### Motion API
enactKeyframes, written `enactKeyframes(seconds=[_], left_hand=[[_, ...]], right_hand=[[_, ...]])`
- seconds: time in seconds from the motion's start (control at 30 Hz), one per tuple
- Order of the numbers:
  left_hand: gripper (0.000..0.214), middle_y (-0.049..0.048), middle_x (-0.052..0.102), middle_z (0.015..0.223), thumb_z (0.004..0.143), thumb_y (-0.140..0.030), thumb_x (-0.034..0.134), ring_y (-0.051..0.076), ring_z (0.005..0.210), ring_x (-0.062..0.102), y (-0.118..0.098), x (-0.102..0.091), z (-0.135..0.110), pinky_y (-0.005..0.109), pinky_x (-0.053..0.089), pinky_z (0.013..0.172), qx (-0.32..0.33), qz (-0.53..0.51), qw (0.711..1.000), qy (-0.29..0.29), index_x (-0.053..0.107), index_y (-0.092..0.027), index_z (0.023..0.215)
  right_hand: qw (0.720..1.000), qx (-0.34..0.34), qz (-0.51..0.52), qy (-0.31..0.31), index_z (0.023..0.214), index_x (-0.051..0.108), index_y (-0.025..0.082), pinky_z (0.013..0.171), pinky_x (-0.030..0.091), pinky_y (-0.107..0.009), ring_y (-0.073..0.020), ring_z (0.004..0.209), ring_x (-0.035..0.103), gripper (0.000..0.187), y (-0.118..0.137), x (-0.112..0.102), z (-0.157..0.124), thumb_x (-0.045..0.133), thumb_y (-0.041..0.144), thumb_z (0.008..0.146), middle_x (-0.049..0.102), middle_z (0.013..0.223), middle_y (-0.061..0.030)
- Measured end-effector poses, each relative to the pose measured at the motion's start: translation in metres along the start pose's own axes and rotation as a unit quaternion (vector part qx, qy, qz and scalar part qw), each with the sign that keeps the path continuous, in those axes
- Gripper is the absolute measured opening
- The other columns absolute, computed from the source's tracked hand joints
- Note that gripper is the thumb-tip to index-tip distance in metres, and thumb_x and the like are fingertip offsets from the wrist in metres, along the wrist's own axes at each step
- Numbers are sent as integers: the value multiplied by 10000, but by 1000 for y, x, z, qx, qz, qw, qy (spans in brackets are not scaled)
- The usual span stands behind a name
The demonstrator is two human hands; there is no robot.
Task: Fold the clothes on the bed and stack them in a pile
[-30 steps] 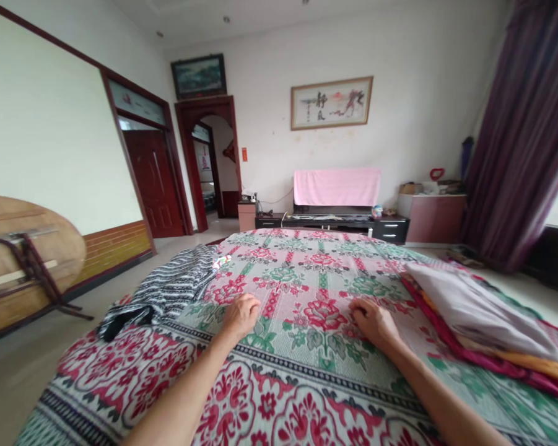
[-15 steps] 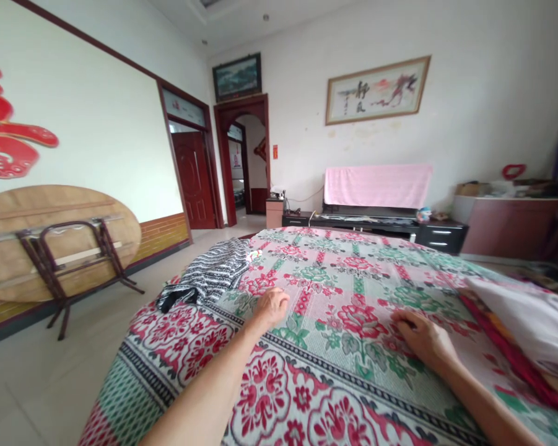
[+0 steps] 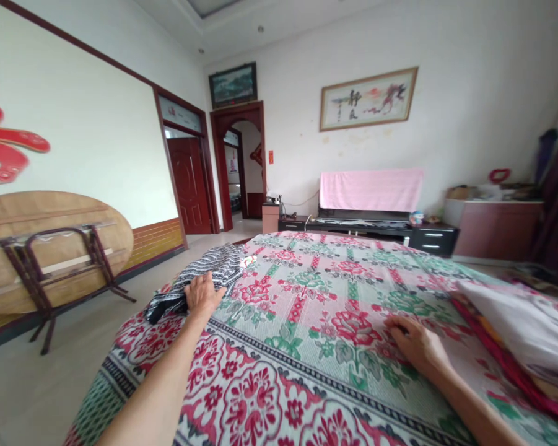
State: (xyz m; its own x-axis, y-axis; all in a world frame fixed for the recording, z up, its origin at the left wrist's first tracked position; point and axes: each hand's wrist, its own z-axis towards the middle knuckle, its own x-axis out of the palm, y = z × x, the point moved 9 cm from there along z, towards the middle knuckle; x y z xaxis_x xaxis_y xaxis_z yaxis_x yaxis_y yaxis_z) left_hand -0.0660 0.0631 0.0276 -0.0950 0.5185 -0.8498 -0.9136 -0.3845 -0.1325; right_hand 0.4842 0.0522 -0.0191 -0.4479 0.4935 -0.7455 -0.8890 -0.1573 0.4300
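My left hand (image 3: 203, 295) reaches to the near edge of a crumpled black-and-white striped garment (image 3: 213, 265). Its fingers are spread and lie on or just over the fabric; it has not closed round any of it. Below my right hand (image 3: 418, 344) is the flowered bedspread (image 3: 306, 347), patterned in red, green and pale grey. That hand is loosely curled, with nothing visible in it, and its palm side is partly hidden. A small white and coloured patch (image 3: 248, 261) shows at the garment's right end.
A pile of folded cloth (image 3: 524, 328), pale on top with dark red beneath, lies at the right. A folded round wooden table (image 3: 111, 229) leans on the left wall. Beyond the bed stand a low black cabinet (image 3: 434, 240) and a pink cloth cover (image 3: 371, 189).
My left hand has moved left from the bare bedspread to the striped garment, and its fingers have opened. The right hand stays nearly in place. The camera view has shifted slightly.
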Motion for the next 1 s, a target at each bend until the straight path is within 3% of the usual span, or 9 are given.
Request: enactKeyframes(seconds=[0.1,0.23,0.33,0.47,0.57,0.67,0.83,0.9,1.0], left_hand=[[611,174,607,1179,754,-446,541,343,1142,470,3,8,9,454,319,910,-6,36,999,14,515,-121,1271],[358,137,664,1090,836,-331,399,299,1051,560,11,21,19,431,321,893,-9,25,999,46,661,-183,1030],[408,159,695,974,868,-344,327,287,932,625,29,25,23,399,371,833,-63,-29,996,53,662,-160,1013],[472,190,693,932,881,-391,296,305,855,634,65,9,28,365,426,698,-194,-110,975,-12,639,-124,1066],[468,177,690,931,892,-374,275,297,855,626,64,-9,33,355,431,688,-210,-115,970,-42,628,-132,1081],[426,153,697,946,876,-387,342,282,888,618,22,-32,34,326,425,718,-130,-161,977,-54,638,-148,1067],[393,92,712,879,857,-384,408,215,844,623,-98,-81,-6,269,423,748,53,-313,948,-23,652,-154,1064],[417,62,713,854,863,-408,404,180,783,623,-149,-96,-35,246,440,718,160,-402,900,57,648,-159,1093],[429,59,718,953,832,-428,478,171,867,629,-206,-98,-86,243,461,790,330,-452,784,268,659,-167,1121]], right_hand=[[1000,3,2,9,736,698,256,686,503,-293,-210,765,683,283,5,-2,-2,430,338,702,735,838,-2],[1000,4,5,14,727,685,245,696,504,-300,-212,769,681,281,9,-3,-3,419,333,707,728,824,-7],[1000,0,7,12,726,679,243,701,504,-305,-211,764,678,278,9,-2,-3,415,327,713,724,815,-8],[1000,-2,5,13,727,676,238,703,503,-308,-209,752,672,269,9,-1,-3,421,320,708,719,806,-11],[1000,-1,4,17,729,675,234,698,501,-309,-208,740,669,269,9,-1,-3,421,321,708,718,811,-15],[1000,-3,8,13,723,671,238,704,499,-304,-205,744,670,260,9,-1,-3,423,315,707,719,815,-11],[1000,-6,8,7,717,670,245,702,499,-290,-197,745,670,238,10,-2,-3,439,299,699,719,805,1],[1000,-3,9,8,717,673,245,707,499,-285,-194,749,671,234,10,-3,-4,445,291,698,720,805,2],[1000,6,11,12,728,681,244,721,500,-281,-191,765,671,243,10,-3,-4,442,276,702,723,818,1]])
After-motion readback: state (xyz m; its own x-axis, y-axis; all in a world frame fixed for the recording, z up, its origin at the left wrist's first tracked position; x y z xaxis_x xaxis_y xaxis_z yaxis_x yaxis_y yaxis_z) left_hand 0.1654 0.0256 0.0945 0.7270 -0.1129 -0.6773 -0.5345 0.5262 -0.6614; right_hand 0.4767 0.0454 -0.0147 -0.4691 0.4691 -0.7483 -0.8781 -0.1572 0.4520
